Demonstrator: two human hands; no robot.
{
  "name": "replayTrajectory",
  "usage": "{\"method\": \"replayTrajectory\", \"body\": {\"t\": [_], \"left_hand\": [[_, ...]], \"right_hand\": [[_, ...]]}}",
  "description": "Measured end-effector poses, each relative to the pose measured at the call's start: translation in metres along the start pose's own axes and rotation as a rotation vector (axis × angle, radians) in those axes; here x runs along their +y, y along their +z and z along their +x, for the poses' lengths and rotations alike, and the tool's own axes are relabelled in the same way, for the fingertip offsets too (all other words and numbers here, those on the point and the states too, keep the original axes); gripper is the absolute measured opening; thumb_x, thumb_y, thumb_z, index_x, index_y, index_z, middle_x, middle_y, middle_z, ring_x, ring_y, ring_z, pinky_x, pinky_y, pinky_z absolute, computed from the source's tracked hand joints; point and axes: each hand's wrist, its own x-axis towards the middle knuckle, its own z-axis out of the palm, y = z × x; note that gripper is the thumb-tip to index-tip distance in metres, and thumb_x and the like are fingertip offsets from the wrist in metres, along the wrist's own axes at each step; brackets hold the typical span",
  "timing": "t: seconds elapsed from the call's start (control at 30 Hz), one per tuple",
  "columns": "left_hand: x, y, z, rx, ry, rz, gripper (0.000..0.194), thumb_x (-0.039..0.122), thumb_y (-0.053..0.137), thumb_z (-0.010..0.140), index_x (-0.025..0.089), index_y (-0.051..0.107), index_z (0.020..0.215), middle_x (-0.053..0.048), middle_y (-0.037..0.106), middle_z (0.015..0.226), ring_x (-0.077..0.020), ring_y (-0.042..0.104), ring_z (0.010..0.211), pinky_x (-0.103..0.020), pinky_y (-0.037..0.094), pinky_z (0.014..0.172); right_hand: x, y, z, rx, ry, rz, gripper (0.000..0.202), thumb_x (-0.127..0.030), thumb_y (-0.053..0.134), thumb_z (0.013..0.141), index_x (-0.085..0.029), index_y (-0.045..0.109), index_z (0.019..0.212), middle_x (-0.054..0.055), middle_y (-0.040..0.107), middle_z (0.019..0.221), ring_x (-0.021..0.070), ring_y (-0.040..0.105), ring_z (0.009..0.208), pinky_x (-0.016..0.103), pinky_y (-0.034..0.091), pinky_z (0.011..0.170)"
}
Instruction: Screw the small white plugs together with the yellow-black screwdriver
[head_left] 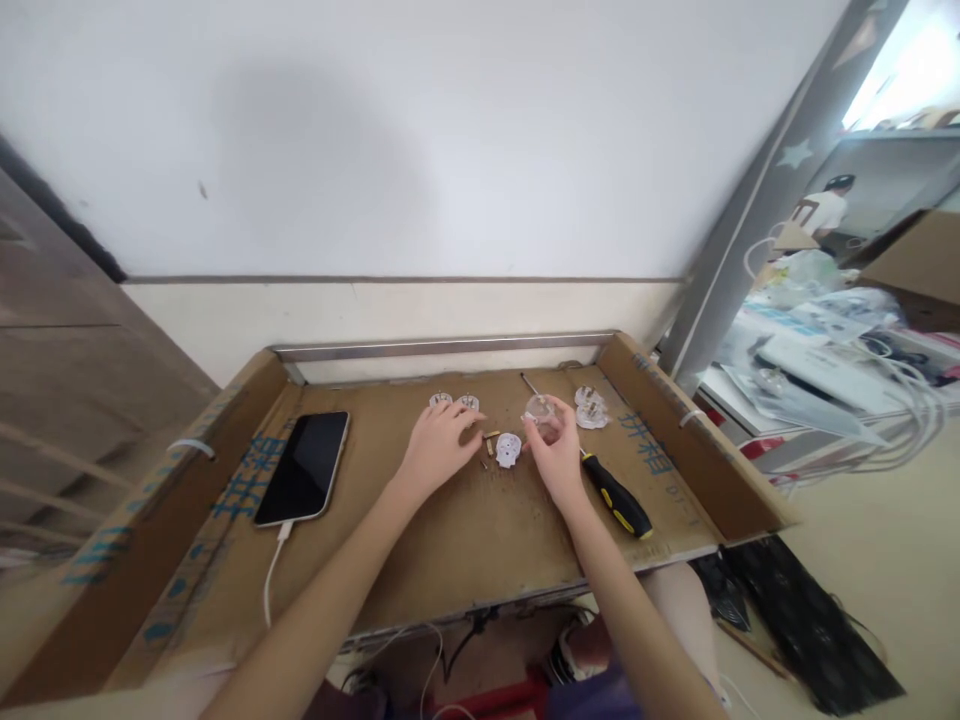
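Near the middle of the cardboard work surface, my left hand (441, 442) hovers palm down, its fingers apart. Just behind it are two white plug bodies with metal pins (469, 402). Small brass pieces (491, 440) lie by its fingertips. My right hand (559, 445) pinches a clear round plastic piece (541, 406) between thumb and fingers. Between both hands, a white round plug part with holes (508, 450) rests on the cardboard. A black and yellow screwdriver (616, 497) lies beside my right hand, its shaft partly hidden behind it.
More clear plug parts (591, 410) sit at the back right. On the left lies a phone (304, 468) with a white charging cable (274, 570). Raised cardboard walls (694, 450) edge the surface. Further right, a cluttered table (817, 370) holds bags and cables; a person (829, 208) is beyond.
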Motion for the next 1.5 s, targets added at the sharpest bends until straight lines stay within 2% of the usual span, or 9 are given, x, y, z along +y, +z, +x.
{"method": "replayTrajectory", "body": {"t": [0.23,0.47,0.6,0.7,0.8,0.9,1.03,1.5], "left_hand": [[0.005,0.016,-0.006,-0.001,-0.015,0.12,0.007,0.021,0.059,0.082,0.021,0.066,0.084,-0.005,0.066,0.092,-0.0252,0.058,0.09,-0.037,0.044,0.073],[0.001,0.018,-0.006,0.013,0.002,0.091,0.008,0.022,0.058,0.084,0.022,0.065,0.087,-0.003,0.067,0.092,-0.0236,0.057,0.09,-0.035,0.043,0.073],[0.002,0.019,-0.005,-0.002,0.009,0.082,0.006,0.02,0.06,0.083,0.022,0.065,0.082,-0.001,0.068,0.089,-0.0221,0.058,0.087,-0.034,0.041,0.072],[0.003,0.016,-0.005,0.074,-0.067,0.057,0.006,0.019,0.061,0.082,0.023,0.065,0.083,0.0,0.07,0.084,-0.0213,0.06,0.083,-0.033,0.04,0.069],[0.005,0.011,-0.006,0.234,-0.156,-0.005,0.009,0.019,0.06,0.082,0.023,0.065,0.088,0.001,0.07,0.082,-0.0196,0.061,0.078,-0.031,0.041,0.067],[0.011,0.008,-0.008,0.351,-0.079,-0.057,0.01,0.018,0.058,0.082,0.022,0.065,0.089,0.001,0.071,0.082,-0.0182,0.061,0.077,-0.03,0.042,0.068],[0.02,0.01,-0.009,0.367,0.035,-0.084,0.009,0.021,0.056,0.085,0.02,0.064,0.086,0.001,0.071,0.082,-0.017,0.061,0.074,-0.029,0.044,0.07],[0.022,0.009,-0.011,0.368,0.001,-0.121,0.014,0.025,0.053,0.088,0.02,0.066,0.088,-0.001,0.072,0.082,-0.0168,0.061,0.073,-0.029,0.047,0.068]], "right_hand": [[0.002,0.002,-0.003,-0.118,-0.033,-0.049,0.031,-0.033,0.055,0.088,-0.015,0.053,0.112,0.0,0.059,0.081,0.0064,0.053,0.058,0.022,0.049,0.055],[0.006,0.003,-0.004,-0.157,-0.077,-0.065,0.035,-0.036,0.054,0.088,-0.015,0.051,0.116,0.0,0.058,0.081,0.0072,0.053,0.059,0.023,0.049,0.055],[0.006,0.002,-0.004,-0.167,-0.094,-0.078,0.034,-0.035,0.054,0.088,-0.015,0.051,0.116,0.0,0.058,0.082,0.0069,0.053,0.059,0.023,0.048,0.055],[0.006,0.002,-0.004,-0.179,-0.104,-0.09,0.035,-0.035,0.053,0.089,-0.015,0.05,0.117,0.0,0.058,0.082,0.0073,0.054,0.06,0.023,0.049,0.056],[0.008,0.002,-0.004,-0.189,-0.118,-0.111,0.036,-0.036,0.053,0.089,-0.016,0.05,0.118,0.0,0.058,0.082,0.0073,0.053,0.06,0.023,0.049,0.055],[0.008,0.002,-0.004,-0.204,-0.132,-0.135,0.035,-0.036,0.053,0.089,-0.016,0.05,0.118,0.0,0.058,0.082,0.0069,0.052,0.059,0.023,0.048,0.055],[0.005,0.001,-0.005,-0.225,-0.139,-0.166,0.034,-0.035,0.053,0.089,-0.016,0.05,0.117,0.0,0.057,0.082,0.0065,0.052,0.059,0.022,0.048,0.054],[0.0,0.001,-0.007,-0.311,-0.135,-0.116,0.04,-0.035,0.056,0.087,-0.017,0.047,0.122,-0.001,0.056,0.08,0.0063,0.051,0.057,0.021,0.047,0.052]]}}
